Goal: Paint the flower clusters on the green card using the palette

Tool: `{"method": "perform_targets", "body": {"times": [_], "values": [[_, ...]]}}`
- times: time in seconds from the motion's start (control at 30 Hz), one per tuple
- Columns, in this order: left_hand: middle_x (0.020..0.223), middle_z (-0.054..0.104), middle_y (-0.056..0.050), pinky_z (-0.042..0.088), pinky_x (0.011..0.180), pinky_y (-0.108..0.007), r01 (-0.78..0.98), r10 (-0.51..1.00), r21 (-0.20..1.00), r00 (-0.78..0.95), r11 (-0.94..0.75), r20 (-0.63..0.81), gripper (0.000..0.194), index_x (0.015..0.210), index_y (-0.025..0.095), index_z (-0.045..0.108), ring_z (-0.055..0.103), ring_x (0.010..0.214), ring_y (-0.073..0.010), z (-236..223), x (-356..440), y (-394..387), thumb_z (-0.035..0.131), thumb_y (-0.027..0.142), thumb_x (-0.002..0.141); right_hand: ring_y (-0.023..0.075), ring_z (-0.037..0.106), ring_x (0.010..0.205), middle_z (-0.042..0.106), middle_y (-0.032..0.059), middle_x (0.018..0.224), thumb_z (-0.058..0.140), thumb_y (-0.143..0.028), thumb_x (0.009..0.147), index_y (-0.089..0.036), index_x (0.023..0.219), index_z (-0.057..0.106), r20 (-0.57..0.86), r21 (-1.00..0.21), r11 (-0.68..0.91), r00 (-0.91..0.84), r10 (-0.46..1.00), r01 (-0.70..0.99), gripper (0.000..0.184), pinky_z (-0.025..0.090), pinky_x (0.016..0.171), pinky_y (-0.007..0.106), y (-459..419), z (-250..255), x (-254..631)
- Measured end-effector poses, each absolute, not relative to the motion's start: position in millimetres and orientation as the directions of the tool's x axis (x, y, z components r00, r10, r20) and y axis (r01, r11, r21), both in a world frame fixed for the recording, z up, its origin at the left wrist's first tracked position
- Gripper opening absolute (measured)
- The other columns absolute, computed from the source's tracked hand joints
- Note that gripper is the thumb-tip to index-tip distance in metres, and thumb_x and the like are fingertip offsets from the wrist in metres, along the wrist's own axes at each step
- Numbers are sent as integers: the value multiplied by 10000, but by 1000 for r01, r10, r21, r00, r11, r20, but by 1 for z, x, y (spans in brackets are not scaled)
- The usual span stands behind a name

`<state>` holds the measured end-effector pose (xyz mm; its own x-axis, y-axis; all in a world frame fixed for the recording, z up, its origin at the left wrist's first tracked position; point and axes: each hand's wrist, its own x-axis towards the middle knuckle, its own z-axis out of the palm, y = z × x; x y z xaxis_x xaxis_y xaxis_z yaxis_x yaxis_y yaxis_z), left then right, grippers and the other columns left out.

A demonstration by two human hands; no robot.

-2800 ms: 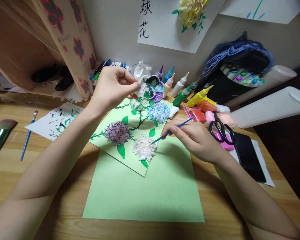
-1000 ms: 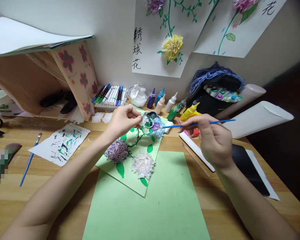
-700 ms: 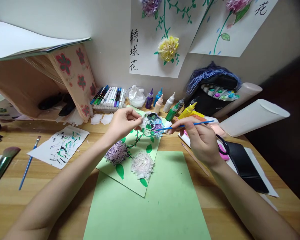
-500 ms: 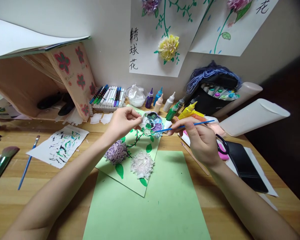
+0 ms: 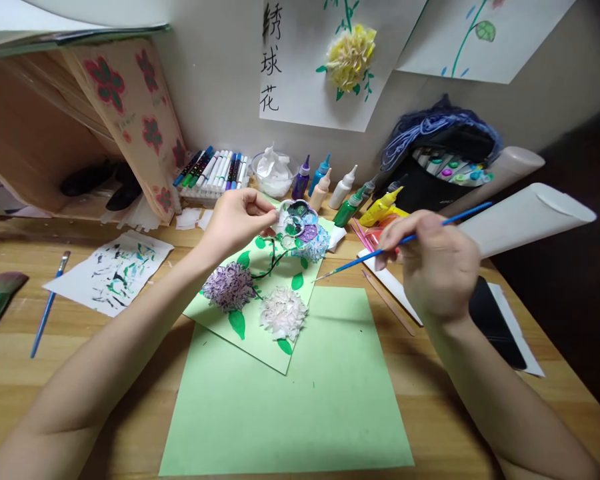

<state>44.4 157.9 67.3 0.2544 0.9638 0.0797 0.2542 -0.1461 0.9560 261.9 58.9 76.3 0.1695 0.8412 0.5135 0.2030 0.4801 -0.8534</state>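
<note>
Pinched in my left hand (image 5: pixel 240 220) is the edge of a round paint palette (image 5: pixel 296 223), smeared with green, purple, blue and black. My right hand (image 5: pixel 433 263) grips a thin blue paintbrush (image 5: pixel 360 259); its tip hangs above the paper's right edge, apart from the palette. Below lies a light green sheet with painted leaves and branches (image 5: pixel 247 353). It bears a purple ruffled flower (image 5: pixel 229 287), a pale pinkish-white one (image 5: pixel 283 313) and a blue one (image 5: pixel 314 241), partly behind the palette. A plain green sheet (image 5: pixel 290 427) lies underneath.
Paint bottles (image 5: pixel 347 208), a bowl of white tissue (image 5: pixel 274 173) and a marker set (image 5: pixel 215 175) line the wall. Left are a paint-stained paper (image 5: pixel 115 273) and another brush (image 5: pixel 50 303). Right are a wooden stick (image 5: pixel 390 303), a white tube (image 5: pixel 530 220) and a black flat object (image 5: pixel 495 327).
The brush tip touched the white flower, then dipped at the palette. Now my right hand has drawn back rightward, lifting the tip off the palette. My left hand keeps holding the palette.
</note>
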Motion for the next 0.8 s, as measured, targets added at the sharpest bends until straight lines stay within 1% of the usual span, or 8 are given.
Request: {"method": "perform_targets", "body": {"times": [0.1,0.23,0.33,0.5,0.67,0.8], "values": [[541,663,-17,529,484,-218,260,965,953,248,-152,87,79,668,150,609,658,496,-130,64,44,161,687,162,666,116,605,559,623,14,648,445,-359,956,-192,689,662,439,-855,421,-9,899,303,382,444,516,267,58,68,257],[546,665,-21,535,489,-228,264,964,950,245,-168,102,102,661,155,600,662,502,-139,61,43,163,698,187,658,121,635,655,658,18,687,411,-361,970,-187,746,675,377,-832,393,-121,918,392,387,478,634,261,57,55,250],[543,664,-22,529,485,-228,279,963,943,245,-183,114,114,659,158,596,663,503,-144,60,42,163,697,211,663,126,638,680,665,22,712,403,-377,971,-183,774,678,343,-832,375,-151,927,410,390,481,665,262,57,49,247],[563,669,-30,519,481,-233,305,961,930,243,-208,135,124,663,165,598,668,515,-154,62,42,161,694,242,676,125,621,653,666,24,699,401,-375,971,-195,755,679,322,-837,365,-171,931,408,396,484,645,265,57,50,244],[555,658,-25,512,488,-232,299,964,935,236,-193,123,121,657,166,596,657,517,-147,65,42,159,698,229,675,144,636,682,677,30,694,400,-395,968,-189,783,682,330,-844,351,-122,936,406,395,490,658,282,57,51,245],[553,649,-19,507,489,-231,290,963,937,240,-194,125,118,659,163,594,646,512,-138,66,42,160,693,224,679,129,636,685,673,24,711,403,-382,970,-187,741,673,297,-840,341,-168,940,422,404,481,672,266,57,51,245]]}}
